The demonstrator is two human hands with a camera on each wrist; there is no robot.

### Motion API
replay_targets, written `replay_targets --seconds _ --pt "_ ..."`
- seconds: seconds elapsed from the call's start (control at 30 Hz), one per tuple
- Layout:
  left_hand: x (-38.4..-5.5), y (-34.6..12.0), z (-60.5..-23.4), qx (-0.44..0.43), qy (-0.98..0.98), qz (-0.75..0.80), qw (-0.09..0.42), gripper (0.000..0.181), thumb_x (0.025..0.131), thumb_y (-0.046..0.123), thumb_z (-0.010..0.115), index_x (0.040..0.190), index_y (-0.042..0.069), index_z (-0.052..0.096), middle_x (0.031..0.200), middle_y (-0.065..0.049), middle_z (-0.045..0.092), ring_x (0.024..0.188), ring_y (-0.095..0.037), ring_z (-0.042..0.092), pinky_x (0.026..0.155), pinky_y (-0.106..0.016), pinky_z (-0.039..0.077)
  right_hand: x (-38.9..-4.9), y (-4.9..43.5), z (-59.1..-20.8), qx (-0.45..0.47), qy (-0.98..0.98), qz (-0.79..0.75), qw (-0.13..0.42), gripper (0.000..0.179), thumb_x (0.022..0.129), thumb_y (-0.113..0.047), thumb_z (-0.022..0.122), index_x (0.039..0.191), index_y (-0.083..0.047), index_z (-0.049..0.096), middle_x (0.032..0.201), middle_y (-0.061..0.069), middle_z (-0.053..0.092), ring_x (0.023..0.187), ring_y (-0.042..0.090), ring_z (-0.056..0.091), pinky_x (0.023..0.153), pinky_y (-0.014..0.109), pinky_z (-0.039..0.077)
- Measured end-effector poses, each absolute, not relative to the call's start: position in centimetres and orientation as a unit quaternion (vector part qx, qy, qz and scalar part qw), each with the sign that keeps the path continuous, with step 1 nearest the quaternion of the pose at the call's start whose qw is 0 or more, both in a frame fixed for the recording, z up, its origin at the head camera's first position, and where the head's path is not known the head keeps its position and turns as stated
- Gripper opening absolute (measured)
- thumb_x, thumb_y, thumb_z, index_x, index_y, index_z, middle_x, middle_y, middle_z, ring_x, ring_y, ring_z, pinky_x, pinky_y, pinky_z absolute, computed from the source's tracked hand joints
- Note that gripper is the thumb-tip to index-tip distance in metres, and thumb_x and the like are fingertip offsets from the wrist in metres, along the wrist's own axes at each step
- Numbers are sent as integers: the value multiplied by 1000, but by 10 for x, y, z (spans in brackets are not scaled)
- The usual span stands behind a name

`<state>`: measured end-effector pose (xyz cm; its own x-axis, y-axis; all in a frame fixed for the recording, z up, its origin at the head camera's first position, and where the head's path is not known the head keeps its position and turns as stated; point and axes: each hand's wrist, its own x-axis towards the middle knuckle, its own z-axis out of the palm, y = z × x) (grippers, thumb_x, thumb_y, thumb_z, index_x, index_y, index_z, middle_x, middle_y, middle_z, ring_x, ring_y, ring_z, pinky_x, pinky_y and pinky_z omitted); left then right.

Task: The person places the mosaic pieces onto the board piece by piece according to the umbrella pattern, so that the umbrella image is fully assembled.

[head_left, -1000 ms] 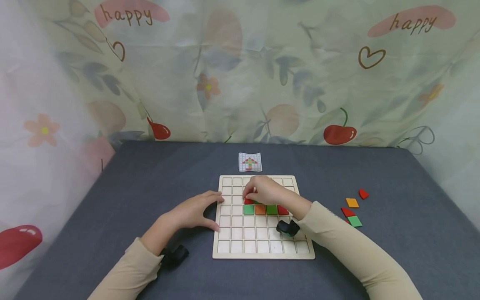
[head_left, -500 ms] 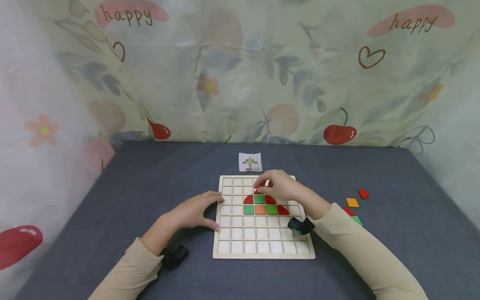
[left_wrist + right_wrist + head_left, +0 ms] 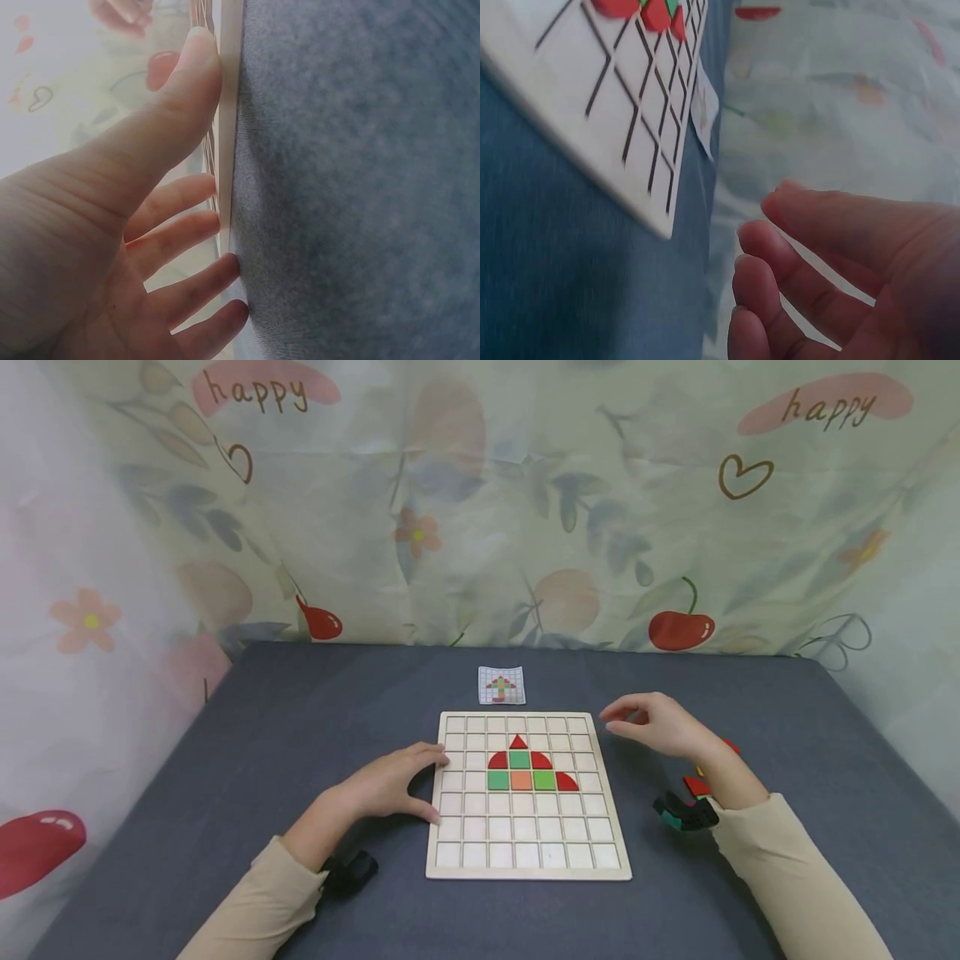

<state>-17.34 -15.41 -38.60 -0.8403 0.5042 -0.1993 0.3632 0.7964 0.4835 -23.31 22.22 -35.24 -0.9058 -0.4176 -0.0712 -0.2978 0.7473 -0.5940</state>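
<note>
The right hand [image 3: 660, 727] has bent fingers, with just a narrow gap between them and the thumb. It is in the air near the board [image 3: 528, 856], at 2 o'clock if the board is a clock with 12 on the far side. The left hand [image 3: 386, 783] is at 9 o'clock. Its fingers and thumb are spread wide, and they touch the board's edge.

The board lies flat, with little squares marked all over it. Near its middle sits a green square [image 3: 519, 760]. At that square's 12 is a red triangle [image 3: 518, 742], at its 9 a red curved piece [image 3: 498, 761], and at its 3 another red piece [image 3: 541, 761]. At its 6 is an orange square [image 3: 521, 780]. Next to the orange one, a bluish-green tile [image 3: 498, 780] is at 9 and a bright green tile [image 3: 543, 780] is at 3, with a red rounded piece [image 3: 567, 782] just past it.

At the board's 12 lies a small card [image 3: 502, 685] with a coloured picture. At 3, loose pieces [image 3: 696, 786] lie by the right arm, which hides some parts. A dark cloth [image 3: 517, 918] is under everything.
</note>
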Motion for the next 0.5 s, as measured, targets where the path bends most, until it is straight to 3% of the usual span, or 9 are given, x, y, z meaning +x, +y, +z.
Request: replay_targets --seconds 0.2,0.5 --pt "-173 -153 -385 232 935 216 161 77 70 40 79 134 9 48 147 -12 39 134 -30 39 108 -47 35 -229 258 -347 -153 941 -291 85 33 91 -27 61 115 -4 64 107 15 65 83 23 62 72 29 48" --pt "-174 -154 -387 236 934 218 156 77 70 40 79 133 8 49 146 -13 40 134 -30 39 107 -47 35 -228 314 -355 -77 954 -278 79 44 93 -31 56 121 4 57 113 25 60 94 32 59 65 29 48"
